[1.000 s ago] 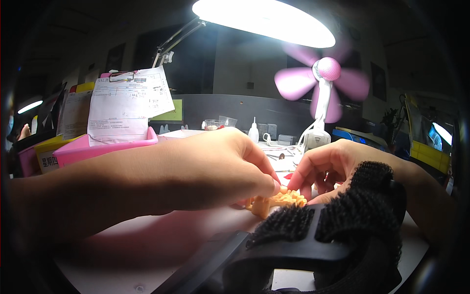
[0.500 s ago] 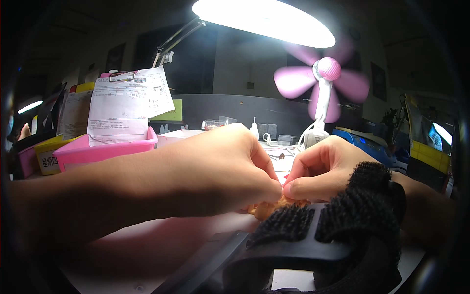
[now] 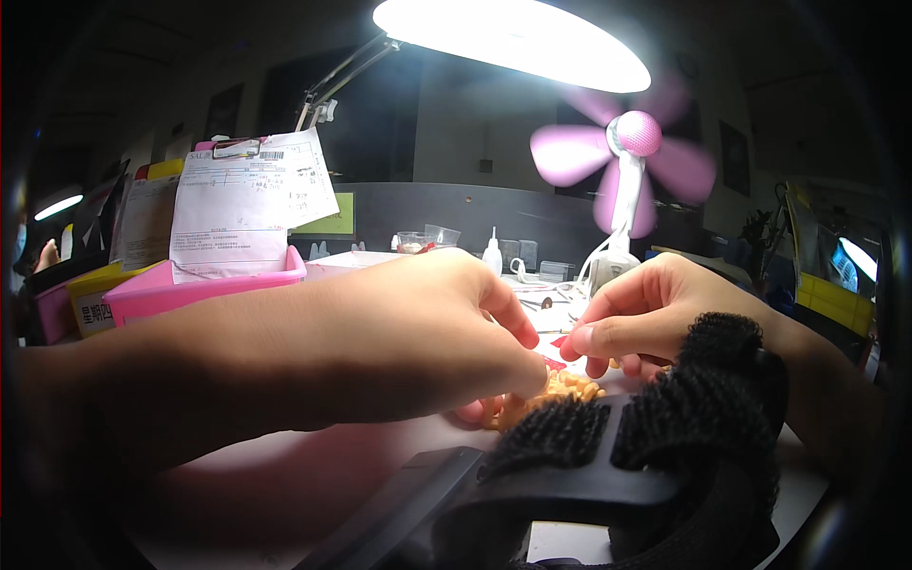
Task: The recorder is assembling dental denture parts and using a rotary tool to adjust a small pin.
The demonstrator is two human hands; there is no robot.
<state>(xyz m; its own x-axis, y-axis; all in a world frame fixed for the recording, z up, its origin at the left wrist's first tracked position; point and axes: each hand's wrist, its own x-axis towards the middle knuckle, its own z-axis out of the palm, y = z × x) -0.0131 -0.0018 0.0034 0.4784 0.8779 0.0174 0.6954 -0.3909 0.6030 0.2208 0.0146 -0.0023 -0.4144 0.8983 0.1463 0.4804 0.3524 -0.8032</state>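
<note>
A tan dental model (image 3: 568,385), with bumps like a row of teeth, is partly hidden behind my left hand and a black bristly strap. My left hand (image 3: 446,332) grips it, with fingertips showing around its near left side. To its right, my right hand (image 3: 635,318) has thumb and index finger closed at the edge of a small red sheet (image 3: 559,343), and its other fingers curl beneath. A further bit of red lies by the model, close to the left fingertips; whether both belong to one sheet I cannot tell.
A lit lamp (image 3: 518,38) hangs above a spinning pink fan (image 3: 638,133). Left stands a pink tray (image 3: 214,297) with clipped papers (image 3: 233,209). A white dropper bottle (image 3: 492,256) and small clear cups are behind. The black strap (image 3: 665,427) blocks the near view.
My right hand has drawn away to the right from the left fingertips, which it met before. More of the dental model and the red sheet now shows between the hands.
</note>
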